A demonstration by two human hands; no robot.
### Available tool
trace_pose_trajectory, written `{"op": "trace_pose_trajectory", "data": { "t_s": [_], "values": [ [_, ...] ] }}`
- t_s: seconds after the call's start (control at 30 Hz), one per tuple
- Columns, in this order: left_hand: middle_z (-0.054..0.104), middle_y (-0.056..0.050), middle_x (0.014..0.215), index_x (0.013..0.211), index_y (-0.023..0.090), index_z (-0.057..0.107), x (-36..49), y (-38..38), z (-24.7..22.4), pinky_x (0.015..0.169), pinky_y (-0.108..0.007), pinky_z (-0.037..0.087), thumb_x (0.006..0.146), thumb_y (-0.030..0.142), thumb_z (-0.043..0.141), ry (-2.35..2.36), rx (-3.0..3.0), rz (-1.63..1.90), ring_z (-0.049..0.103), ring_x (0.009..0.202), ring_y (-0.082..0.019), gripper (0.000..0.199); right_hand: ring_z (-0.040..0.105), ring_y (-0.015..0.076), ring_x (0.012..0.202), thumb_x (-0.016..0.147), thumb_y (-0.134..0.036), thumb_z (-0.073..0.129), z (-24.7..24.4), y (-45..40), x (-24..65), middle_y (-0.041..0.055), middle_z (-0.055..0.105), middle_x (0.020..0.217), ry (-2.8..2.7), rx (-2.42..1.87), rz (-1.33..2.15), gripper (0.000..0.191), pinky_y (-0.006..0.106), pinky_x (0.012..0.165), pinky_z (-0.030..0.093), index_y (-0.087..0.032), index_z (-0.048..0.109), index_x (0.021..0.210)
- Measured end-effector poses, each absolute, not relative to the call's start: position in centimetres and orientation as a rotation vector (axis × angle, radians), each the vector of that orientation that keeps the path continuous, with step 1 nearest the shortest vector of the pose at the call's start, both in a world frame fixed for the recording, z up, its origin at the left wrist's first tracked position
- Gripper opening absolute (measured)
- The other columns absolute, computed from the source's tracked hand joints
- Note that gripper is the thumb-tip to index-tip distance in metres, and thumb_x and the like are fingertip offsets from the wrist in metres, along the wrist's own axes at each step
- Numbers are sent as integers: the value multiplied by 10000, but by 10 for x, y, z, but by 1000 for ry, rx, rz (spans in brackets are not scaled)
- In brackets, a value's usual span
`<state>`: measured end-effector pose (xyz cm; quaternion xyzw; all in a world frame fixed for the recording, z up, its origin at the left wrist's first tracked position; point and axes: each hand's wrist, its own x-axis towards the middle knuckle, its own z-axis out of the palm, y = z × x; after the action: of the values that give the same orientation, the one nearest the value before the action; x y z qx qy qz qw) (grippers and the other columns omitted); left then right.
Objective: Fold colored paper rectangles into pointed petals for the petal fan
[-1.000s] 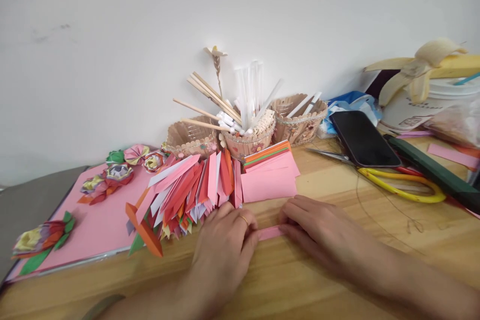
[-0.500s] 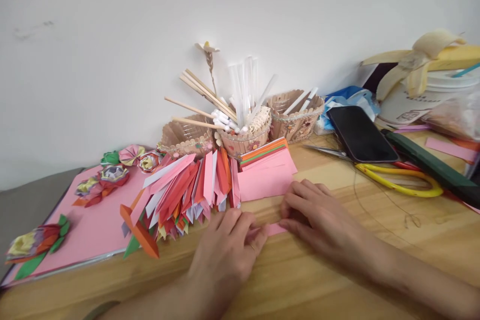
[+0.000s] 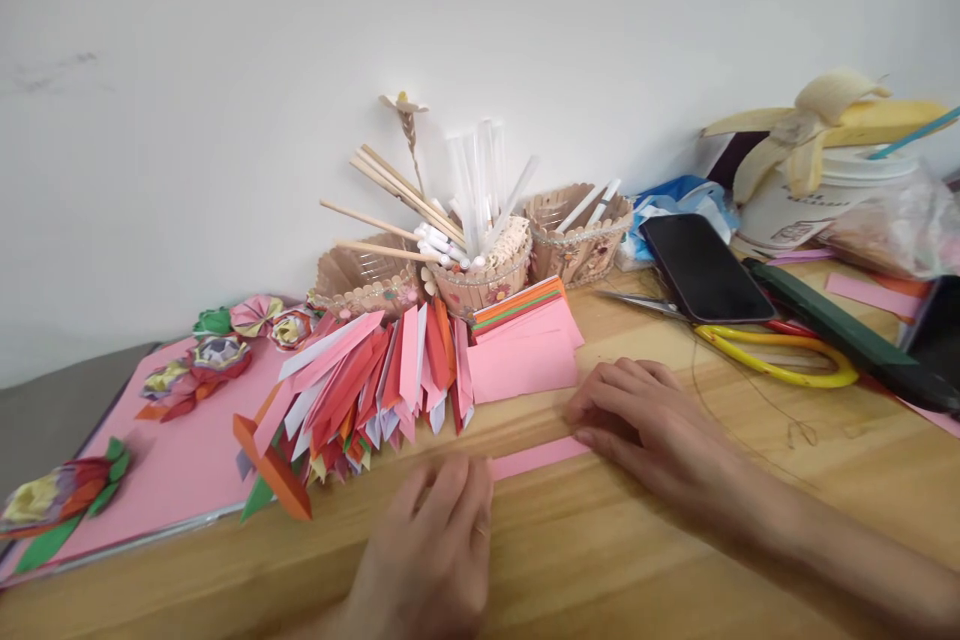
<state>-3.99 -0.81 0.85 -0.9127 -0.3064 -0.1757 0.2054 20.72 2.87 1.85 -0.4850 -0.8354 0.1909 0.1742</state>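
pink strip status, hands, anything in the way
Left hand, right hand: one at each end. Pink strip: on tabletop, between them. Pink sheets behind, apart.

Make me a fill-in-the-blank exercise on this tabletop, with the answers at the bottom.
1. The narrow paper strip between the left hand and the right hand is coloured ______.
2. A partly peeled ______ lies on top of the white tub.
3. Of the two hands, the ______ one is nearer the yellow-handled scissors.

Missing words: pink; banana; right.
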Motion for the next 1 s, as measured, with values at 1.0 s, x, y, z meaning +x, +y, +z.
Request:
{"op": "trace_pose_trajectory", "data": {
  "t_s": [1.0],
  "values": [
    [687,-141,880,722,84,651,-29,-12,-13,745,-369,413,753,76,492,-736,-2410,-638,579,807,-233,162,620,209,939,929,-204,439,17,15,194,76,662,995,-2419,-1219,290,218,358,782,545,-220,650,874]
  ]
}}
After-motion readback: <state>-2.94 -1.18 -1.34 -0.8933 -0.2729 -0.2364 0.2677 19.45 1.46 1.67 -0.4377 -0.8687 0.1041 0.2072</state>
